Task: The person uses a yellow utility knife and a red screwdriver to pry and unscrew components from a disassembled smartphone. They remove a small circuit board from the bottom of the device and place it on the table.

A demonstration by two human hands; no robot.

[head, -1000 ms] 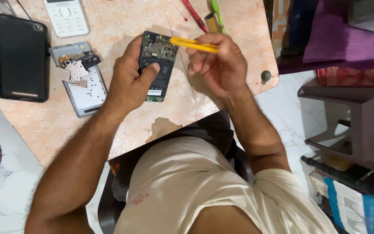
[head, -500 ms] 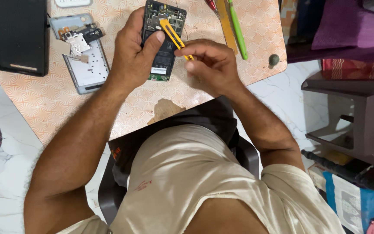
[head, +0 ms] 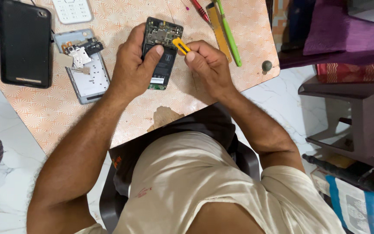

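My left hand (head: 134,65) grips an opened phone (head: 162,52) with its circuit board and black battery exposed, holding it just above the patterned table (head: 122,108). The thumb presses on the battery. My right hand (head: 207,65) pinches a yellow tool (head: 181,45) whose tip rests on the phone's board near the upper right edge.
A black phone back cover (head: 24,42) lies at the far left, beside a grey phone frame (head: 85,69) with loose parts. A white keypad phone (head: 71,9) sits at the top. A red tool (head: 200,9), a brown strip (head: 220,28) and a green pen (head: 229,32) lie right.
The yellow tool swung from lying across above the phone down to point at its board. My right hand closed in on the phone; the view shifted so the table sits lower.
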